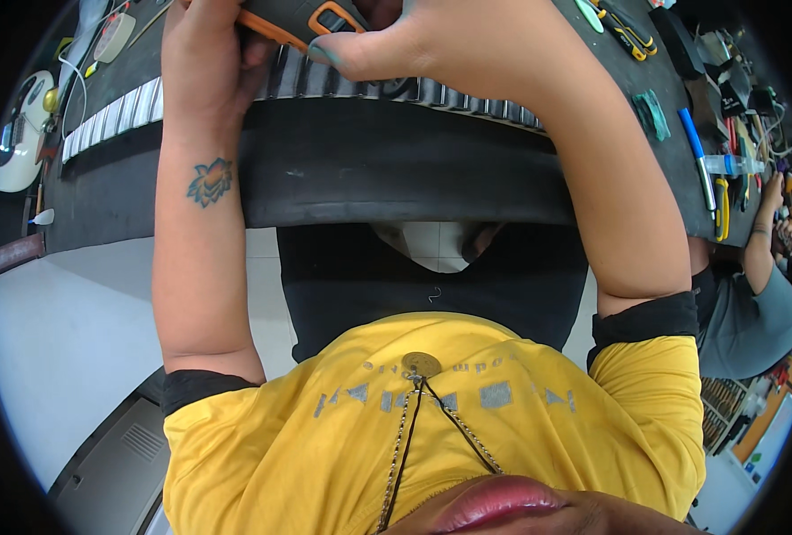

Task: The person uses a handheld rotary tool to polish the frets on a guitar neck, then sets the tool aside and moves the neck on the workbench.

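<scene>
At the top edge of the head view, both my hands are closed around an orange-and-grey handheld device (275,25), whose exact kind I cannot make out. My left hand (204,49) grips its left end, fingers curled. The thumb of my right hand (414,45) presses on its face beside an orange-framed button, while the other fingers are largely hidden. Part of the device is cut off by the frame. Just below it, a long ribbed silver metal strip (115,120) runs across the black-topped table (396,165), passing behind both my forearms.
Yellow-and-black pliers (626,34), a teal coil (652,116), a blue-and-silver pen-like tool (697,156), a yellow-handled tool (722,209) and a clear bottle (733,165) lie to the right. Beyond them is another person's arm (758,245). A white device (23,134) and cables are at left.
</scene>
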